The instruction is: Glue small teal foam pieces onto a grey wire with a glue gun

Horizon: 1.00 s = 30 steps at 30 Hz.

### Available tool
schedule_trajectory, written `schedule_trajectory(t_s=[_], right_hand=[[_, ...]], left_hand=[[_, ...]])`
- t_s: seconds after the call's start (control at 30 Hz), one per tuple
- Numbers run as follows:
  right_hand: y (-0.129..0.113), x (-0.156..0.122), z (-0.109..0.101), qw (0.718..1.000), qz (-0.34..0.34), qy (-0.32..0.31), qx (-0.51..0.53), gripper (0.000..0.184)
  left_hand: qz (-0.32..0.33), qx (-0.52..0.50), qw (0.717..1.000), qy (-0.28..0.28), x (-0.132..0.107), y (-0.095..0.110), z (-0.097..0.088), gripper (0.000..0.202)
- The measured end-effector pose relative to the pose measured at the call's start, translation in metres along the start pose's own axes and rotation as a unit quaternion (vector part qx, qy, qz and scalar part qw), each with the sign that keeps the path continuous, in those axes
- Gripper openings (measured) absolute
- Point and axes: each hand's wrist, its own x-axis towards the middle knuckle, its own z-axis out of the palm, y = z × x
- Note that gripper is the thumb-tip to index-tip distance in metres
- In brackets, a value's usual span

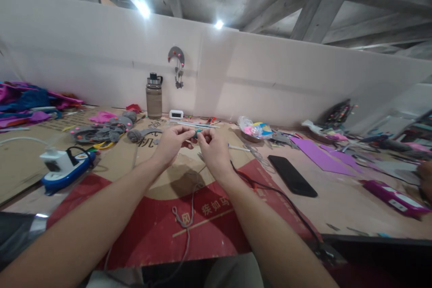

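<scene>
My left hand (171,145) and my right hand (215,150) meet over the cardboard, fingertips pinched close together. Between them is a small green piece (196,132), mostly covered by the fingers; its kind cannot be made out. Both hands are closed on it. Below them a grey yarn (188,234) trails down across the red printed part of the cardboard sheet (216,247) and over the table's front edge. Whether the yarn joins the green piece is hidden.
Left are a blue power strip (72,172) with a white plug and grey felt pieces (101,132). A water bottle (154,99) stands at the back. Right lie a black phone (292,175), purple sheets (320,156) and a magenta power strip (394,198). Another person's hand (425,177) shows far right.
</scene>
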Motion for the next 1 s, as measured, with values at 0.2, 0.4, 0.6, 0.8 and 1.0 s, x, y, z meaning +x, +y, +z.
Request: schedule_trajectory(t_s=[0.2,0.4,0.6,0.8,1.0], right_hand=[[0.0017,0.0020,-0.0014,1.000,0.004,0.007,-0.013,0.017],[-0.0005,0.0025,-0.0025,1.000,0.010,0.004,-0.027,0.014],[0.0002,0.0012,-0.0017,0.999,-0.006,-0.024,-0.025,0.014],[0.0023,-0.0008,-0.0005,0.999,-0.042,-0.023,-0.021,0.011],[-0.0002,-0.0013,-0.0045,0.996,-0.071,-0.006,-0.048,0.008]], left_hand=[[-0.011,-0.006,1.000,-0.022,0.0009,0.0013,0.0003,0.021],[0.008,0.012,1.000,-0.012,0.0016,-0.0016,0.0012,0.022],[0.019,0.037,0.999,-0.004,0.0035,-0.0055,-0.0019,0.024],[0.020,0.064,0.998,0.016,0.0041,-0.0047,-0.0030,0.027],[0.037,0.132,0.990,0.014,0.0028,-0.0006,-0.0029,0.025]])
